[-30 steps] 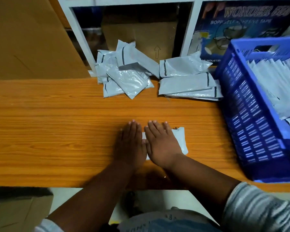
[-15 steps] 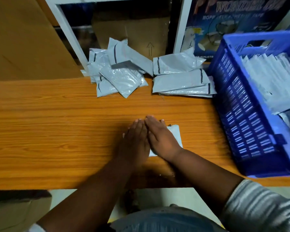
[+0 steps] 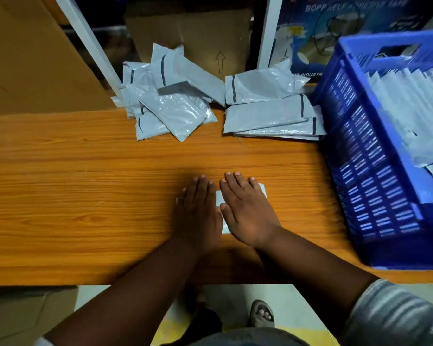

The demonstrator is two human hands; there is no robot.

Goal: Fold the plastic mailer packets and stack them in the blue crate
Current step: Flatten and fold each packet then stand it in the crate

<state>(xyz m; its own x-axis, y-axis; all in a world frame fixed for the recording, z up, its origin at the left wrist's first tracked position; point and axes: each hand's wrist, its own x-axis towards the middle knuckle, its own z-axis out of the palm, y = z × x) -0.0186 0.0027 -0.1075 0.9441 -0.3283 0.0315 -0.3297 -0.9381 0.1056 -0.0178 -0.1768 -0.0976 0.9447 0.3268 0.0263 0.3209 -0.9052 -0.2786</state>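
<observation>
A folded white mailer packet [image 3: 262, 190] lies flat on the wooden table [image 3: 85, 196], mostly hidden under both palms. My left hand [image 3: 198, 211] presses its left part with straight fingers. My right hand [image 3: 248, 211] presses its right part, fingers flat and slightly spread. Only a strip between the hands and the right corner of the packet show. The blue crate [image 3: 375, 171] stands at the right, holding several folded packets [image 3: 410, 113]. At the table's back lie two loose heaps of grey mailers, one at the left [image 3: 170, 106] and one at the right [image 3: 268, 113].
A white shelf frame [image 3: 90, 46] and a brown cardboard box [image 3: 193, 33] stand behind the heaps. A printed tape carton [image 3: 323, 33] sits behind the crate. A large cardboard sheet [image 3: 30, 58] leans at the far left. My foot [image 3: 261, 314] shows below the table's front edge.
Both hands stayed pressed flat on the folded packet; they drew together and have parted a little again. The camera view has tilted slightly.
</observation>
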